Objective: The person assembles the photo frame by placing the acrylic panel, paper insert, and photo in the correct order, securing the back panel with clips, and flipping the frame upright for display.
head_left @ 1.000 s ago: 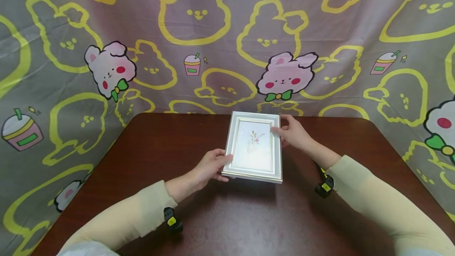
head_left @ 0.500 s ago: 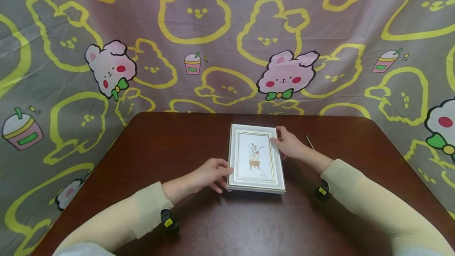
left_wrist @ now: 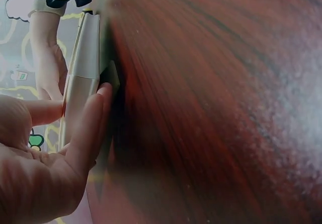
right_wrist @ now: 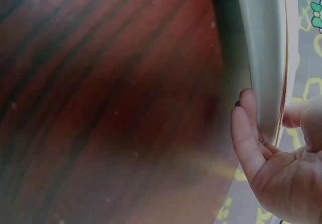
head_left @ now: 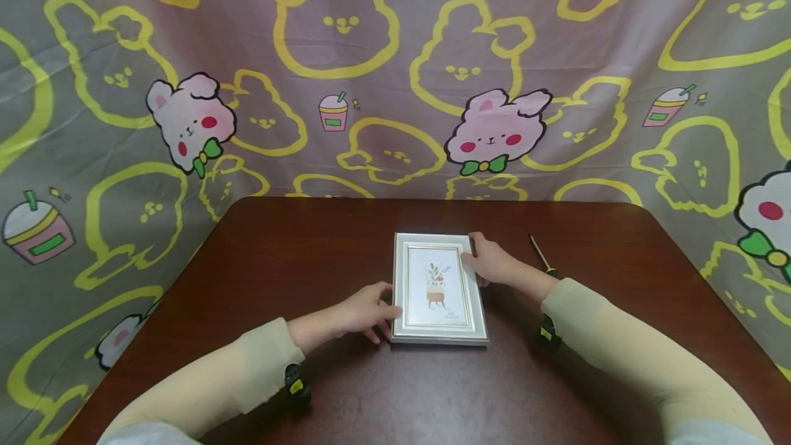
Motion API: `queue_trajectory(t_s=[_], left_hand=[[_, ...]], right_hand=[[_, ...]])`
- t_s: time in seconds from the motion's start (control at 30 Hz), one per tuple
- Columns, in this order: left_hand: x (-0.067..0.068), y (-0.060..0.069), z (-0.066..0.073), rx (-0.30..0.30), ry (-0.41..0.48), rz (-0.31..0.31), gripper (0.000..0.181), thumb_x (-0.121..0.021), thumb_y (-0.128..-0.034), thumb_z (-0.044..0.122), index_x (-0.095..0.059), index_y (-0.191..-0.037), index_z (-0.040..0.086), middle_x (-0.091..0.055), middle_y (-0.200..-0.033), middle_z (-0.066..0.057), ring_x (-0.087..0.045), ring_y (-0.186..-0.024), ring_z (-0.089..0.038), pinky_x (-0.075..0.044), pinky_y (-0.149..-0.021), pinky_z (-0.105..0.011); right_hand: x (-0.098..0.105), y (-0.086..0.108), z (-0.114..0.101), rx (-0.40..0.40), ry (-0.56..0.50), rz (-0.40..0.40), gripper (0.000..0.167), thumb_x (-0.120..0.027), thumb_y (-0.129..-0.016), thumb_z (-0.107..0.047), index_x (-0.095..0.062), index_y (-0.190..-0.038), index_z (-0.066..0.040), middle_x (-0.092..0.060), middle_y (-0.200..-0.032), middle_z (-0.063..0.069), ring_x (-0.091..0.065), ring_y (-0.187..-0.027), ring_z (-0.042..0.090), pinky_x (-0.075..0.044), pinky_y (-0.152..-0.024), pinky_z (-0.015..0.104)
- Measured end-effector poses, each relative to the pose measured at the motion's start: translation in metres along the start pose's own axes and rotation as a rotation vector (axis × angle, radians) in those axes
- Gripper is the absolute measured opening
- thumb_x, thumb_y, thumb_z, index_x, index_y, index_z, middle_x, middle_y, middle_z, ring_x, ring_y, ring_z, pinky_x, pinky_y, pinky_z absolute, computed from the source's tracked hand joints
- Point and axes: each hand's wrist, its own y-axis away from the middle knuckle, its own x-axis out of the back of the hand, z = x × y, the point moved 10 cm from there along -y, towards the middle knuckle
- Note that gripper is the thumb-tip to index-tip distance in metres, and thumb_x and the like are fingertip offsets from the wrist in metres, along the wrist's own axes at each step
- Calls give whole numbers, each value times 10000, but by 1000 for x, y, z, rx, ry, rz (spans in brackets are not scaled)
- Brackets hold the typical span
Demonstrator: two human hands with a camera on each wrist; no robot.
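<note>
A white picture frame (head_left: pixel 401 335) with a thin gold inner line lies face up, just above the middle of the table in the head view. Its picture (head_left: pixel 436 287) shows a potted plant. My left hand (head_left: pixel 364 309) grips the left edge near the lower corner, thumb on the front. In the left wrist view, fingertips (left_wrist: pixel 104 92) reach under the frame, where a thin dark flap (left_wrist: pixel 113 77) shows below it. On the opposite side my right hand (head_left: pixel 488 259) pinches the upper right edge. Its fingers (right_wrist: pixel 245 133) lie along the underside in the right wrist view.
A screwdriver (head_left: pixel 540 253) lies to the right of the frame, its handle mostly hidden by the right forearm. The dark wooden table (head_left: pixel 296 239) has a patterned curtain (head_left: pixel 383 33) along its back and sides.
Both hands have brought the frame down and toward me, onto or close to the table. It has tilted flatter, and glare has left the picture. The screwdriver has come into sight behind the right arm.
</note>
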Motion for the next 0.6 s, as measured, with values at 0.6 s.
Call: queue_trajectory(t_s=[0.6], left_hand=[[-7,-11,-1,-101,-188,-8,661,-547,-911,77,-248,-1471,-107,-624,-652,-65,-619,-511,-186,-532,-453,-348]], right_hand=[[-9,-4,12,-63,92,-5,592,-495,-1008,-189,-229,-1432,128,-578,-760,136,-523,-448,180,-451,-436,305]])
